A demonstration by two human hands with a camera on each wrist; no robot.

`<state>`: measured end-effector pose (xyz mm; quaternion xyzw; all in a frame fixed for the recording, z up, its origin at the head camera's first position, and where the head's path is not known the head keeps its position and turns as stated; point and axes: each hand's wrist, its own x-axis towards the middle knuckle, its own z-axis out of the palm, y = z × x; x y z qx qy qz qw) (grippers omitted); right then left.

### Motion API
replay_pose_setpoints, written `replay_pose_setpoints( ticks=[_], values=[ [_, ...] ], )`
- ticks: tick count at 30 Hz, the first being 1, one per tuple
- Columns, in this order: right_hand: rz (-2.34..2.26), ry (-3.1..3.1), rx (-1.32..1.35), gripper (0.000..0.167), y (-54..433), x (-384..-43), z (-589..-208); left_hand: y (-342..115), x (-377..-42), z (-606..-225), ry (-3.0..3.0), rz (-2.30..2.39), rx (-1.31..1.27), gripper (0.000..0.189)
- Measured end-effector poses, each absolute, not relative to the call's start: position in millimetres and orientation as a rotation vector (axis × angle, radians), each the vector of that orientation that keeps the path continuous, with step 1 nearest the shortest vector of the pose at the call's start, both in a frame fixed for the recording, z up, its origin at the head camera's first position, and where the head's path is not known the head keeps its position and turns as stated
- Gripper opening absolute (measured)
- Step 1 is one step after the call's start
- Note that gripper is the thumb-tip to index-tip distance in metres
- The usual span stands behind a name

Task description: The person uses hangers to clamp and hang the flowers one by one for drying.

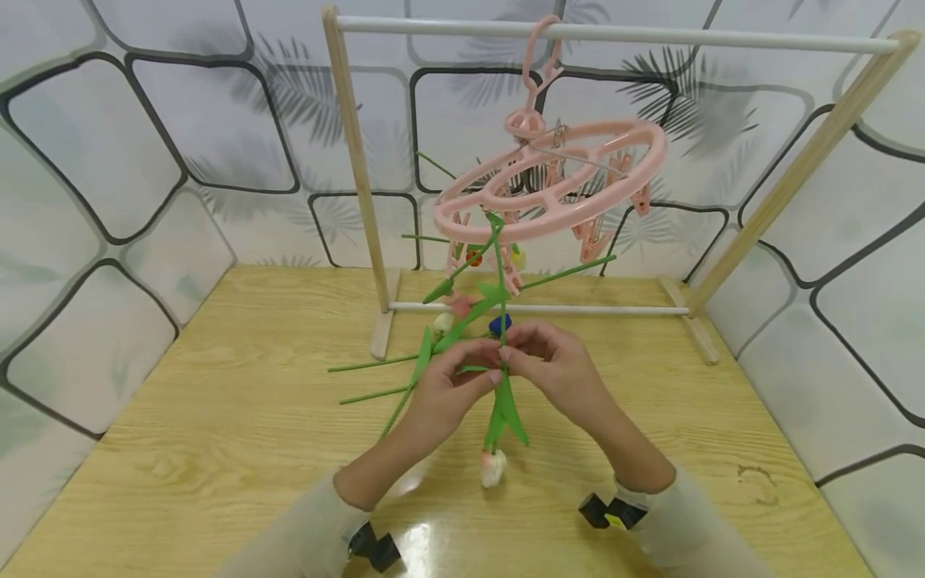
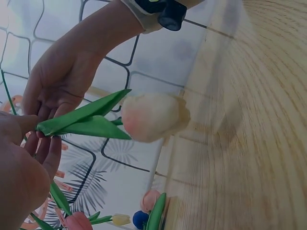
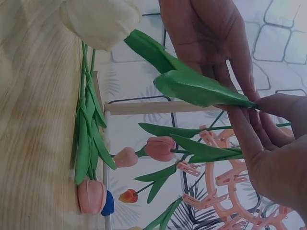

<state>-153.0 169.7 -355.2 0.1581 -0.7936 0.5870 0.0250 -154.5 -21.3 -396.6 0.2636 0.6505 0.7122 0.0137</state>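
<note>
An artificial tulip with a pale white-pink bloom (image 1: 494,468) hangs head down between my hands, its green leaves (image 2: 86,117) just above the bloom. My left hand (image 1: 444,393) pinches it where the leaves meet the stem. Thumb and fingers of my right hand (image 1: 556,365) pinch the same part, close beside the left fingertips. Upward from the hands, the green stem reaches toward a round pink clip hanger (image 1: 564,218), which hangs tilted in front. Pink clips (image 3: 189,167) on it hold more tulips, among them a pink one (image 3: 159,148) and an orange one (image 3: 128,196).
The hanger hooks over a white rod (image 1: 650,36) on a rack with wooden posts (image 1: 354,152). On the wooden table (image 1: 238,449) behind my left hand lie several tulips with stems pointing left, including a blue one (image 1: 499,324). Patterned panels (image 1: 79,152) surround the table.
</note>
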Motion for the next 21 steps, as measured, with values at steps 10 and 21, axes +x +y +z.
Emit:
replay_pose_setpoints(
  ticks=[10,21],
  values=[
    [1.697,-2.473,0.403,0.018,165.8,-152.8,-358.5,-21.2,-154.6,-398.4,2.054,2.177,0.828,0.039],
    [1.747,-2.453,0.382,0.02,164.3,-150.9,-356.5,-24.7,-154.9,-397.2,2.089,2.122,0.825,0.04]
  ],
)
